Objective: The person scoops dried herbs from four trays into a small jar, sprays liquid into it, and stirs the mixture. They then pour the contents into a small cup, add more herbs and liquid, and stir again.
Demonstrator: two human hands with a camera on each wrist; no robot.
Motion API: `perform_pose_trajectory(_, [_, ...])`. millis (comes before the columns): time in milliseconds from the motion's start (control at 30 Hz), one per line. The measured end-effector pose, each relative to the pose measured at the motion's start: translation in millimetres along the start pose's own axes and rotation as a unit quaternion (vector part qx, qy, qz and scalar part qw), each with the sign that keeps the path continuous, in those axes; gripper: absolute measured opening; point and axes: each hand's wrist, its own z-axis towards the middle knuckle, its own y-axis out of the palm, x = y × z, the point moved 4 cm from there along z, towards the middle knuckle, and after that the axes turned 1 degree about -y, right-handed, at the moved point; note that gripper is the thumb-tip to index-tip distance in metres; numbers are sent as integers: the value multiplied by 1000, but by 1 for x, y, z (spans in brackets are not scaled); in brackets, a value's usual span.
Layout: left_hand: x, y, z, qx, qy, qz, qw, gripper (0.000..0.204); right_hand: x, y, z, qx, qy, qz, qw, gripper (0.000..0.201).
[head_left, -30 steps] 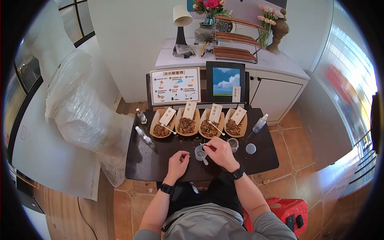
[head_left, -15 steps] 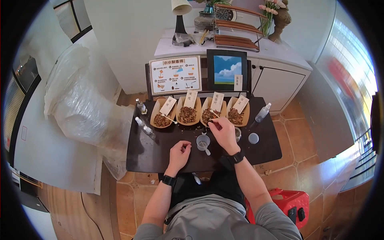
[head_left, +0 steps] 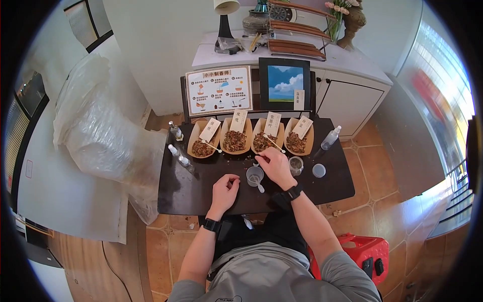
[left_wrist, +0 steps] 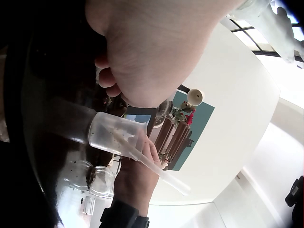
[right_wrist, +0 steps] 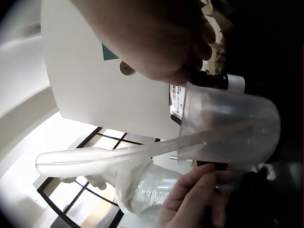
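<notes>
My right hand (head_left: 275, 167) pinches the dark top of a small bottle (right_wrist: 236, 84) with a pale label, just behind a translucent plastic cup (head_left: 254, 175). A pale, long-handled plastic tool (right_wrist: 71, 159) leans in the cup, its handle sticking out past the rim. My left hand (head_left: 225, 191) rests on the dark table (head_left: 196, 197), left of the cup, with fingers loosely bent and nothing seen in them. In the left wrist view my right hand (left_wrist: 149, 154) is partly behind the cup (left_wrist: 107, 130).
Several paper trays (head_left: 203, 149) of dried plant bits stand in a row behind, with paper labels. An open glass jar (head_left: 296, 165) and a round lid (head_left: 318, 170) lie to the right. Spray bottles (head_left: 331, 138) stand at both sides; an instruction board (head_left: 219, 90) stands behind.
Half a second ago my right fingers were raised behind and right of the small bottle, pinching something dark. They have come down and left onto its top. My left hand has stayed put.
</notes>
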Motion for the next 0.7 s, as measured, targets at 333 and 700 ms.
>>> perform_pose_trajectory(333, [-4, 1, 1, 3, 2, -13, 1000, 12, 2, 2, -2, 1, 20, 14, 1000, 17])
perform_pose_trajectory(700, [-1, 1, 0, 1, 6, -9, 1000, 12, -39, -34, 7, 57, -20, 31, 998, 17])
